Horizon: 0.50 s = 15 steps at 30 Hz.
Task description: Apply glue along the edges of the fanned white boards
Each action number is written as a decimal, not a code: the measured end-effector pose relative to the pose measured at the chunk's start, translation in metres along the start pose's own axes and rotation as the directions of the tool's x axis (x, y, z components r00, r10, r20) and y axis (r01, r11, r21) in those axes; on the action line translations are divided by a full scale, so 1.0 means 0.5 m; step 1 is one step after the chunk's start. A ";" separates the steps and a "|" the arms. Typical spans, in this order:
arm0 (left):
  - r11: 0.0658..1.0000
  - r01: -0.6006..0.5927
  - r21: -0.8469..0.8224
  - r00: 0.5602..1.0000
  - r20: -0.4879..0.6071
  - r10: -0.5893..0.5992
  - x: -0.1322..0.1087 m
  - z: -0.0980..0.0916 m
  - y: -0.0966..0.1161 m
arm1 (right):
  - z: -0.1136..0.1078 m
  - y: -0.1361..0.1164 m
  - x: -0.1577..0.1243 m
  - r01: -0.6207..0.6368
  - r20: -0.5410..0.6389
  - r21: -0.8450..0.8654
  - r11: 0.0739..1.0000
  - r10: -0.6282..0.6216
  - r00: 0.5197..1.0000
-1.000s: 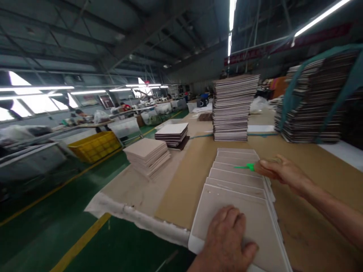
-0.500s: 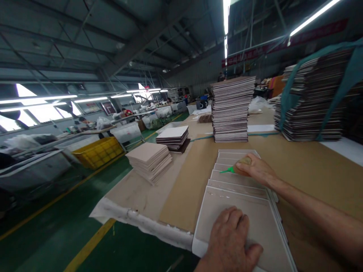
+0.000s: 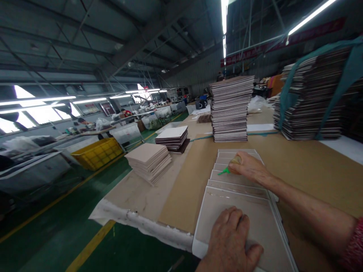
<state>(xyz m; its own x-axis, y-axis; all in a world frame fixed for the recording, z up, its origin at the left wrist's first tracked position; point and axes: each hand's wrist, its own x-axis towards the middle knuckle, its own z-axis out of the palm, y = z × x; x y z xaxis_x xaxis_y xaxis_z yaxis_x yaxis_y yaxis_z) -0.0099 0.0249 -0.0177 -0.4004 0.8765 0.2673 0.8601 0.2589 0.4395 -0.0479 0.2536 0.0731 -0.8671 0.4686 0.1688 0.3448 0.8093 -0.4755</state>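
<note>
My right hand is wrapped round a yellowish squeeze bottle with a green nozzle, probably a glue bottle. The nozzle points left and down, close to the top strip of one of the overlapping boards. These white-edged beige boards lie fanned out away from me, each showing a strip at its far end. My left hand rests flat on the nearest board, its fingers slightly bent and the thumb spread. Shiny wet-looking streaks run along the far edge of that board.
Left of the fan stand a stack of beige boards and a smaller white-topped stack. A tall stack rises behind, and a strapped stack stands at right. The table's edge drops to a green floor; a yellow bin stands beyond.
My right hand has moved slightly left with the bottle, its nozzle tip shifting left and a little down across the board. My left hand stays in place.
</note>
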 end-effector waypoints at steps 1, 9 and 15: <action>1.000 -0.003 0.002 1.000 0.000 0.003 0.000 0.000 0.000 | -0.007 -0.002 -0.001 0.003 0.004 -0.021 1.000 -0.003 1.000; 1.000 0.022 0.014 0.999 0.032 -0.022 0.001 0.000 0.001 | -0.021 -0.012 -0.005 0.039 0.017 -0.118 0.992 -0.038 0.999; 1.000 0.018 0.017 0.999 0.040 -0.019 0.003 -0.010 0.008 | -0.045 0.011 -0.003 0.024 0.047 -0.152 0.988 -0.017 0.999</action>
<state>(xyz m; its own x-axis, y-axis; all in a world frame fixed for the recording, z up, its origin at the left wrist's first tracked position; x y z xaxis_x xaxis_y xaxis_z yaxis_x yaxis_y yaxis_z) -0.0086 0.0251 -0.0110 -0.4036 0.8871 0.2240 0.8578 0.2818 0.4298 -0.0368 0.2654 0.0899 -0.8888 0.4377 0.1357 0.3747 0.8646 -0.3347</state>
